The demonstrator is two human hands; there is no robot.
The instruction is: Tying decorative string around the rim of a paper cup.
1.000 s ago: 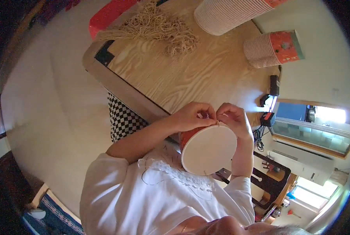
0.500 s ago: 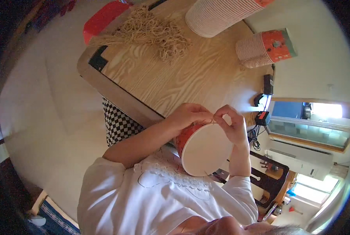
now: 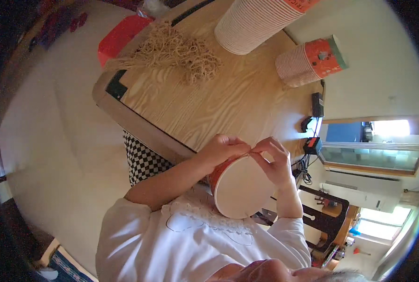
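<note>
A red paper bucket is tilted in front of my chest, its round white end turned up. I cannot tell whether that white face is its base or its inside. At the bucket's far rim, my left hand and my right hand meet fingertip to fingertip, both closed in a pinch. A thin brownish strand, like twine, seems to be between them, mostly hidden by the fingers. Another short strand end sticks out by the near rim. On the table beyond lies a loose, tangled heap of brown twine.
A tall stack of paper buckets and a shorter stack stand at the wooden table's far right. Black adapters and cables sit along its right edge. A red container is at the far left, and a dark chair stands to the right.
The view has shifted slightly, so table things sit a little lower in it. Both hands stay pinched at the rim, drawn closer together; the bucket has barely moved.
</note>
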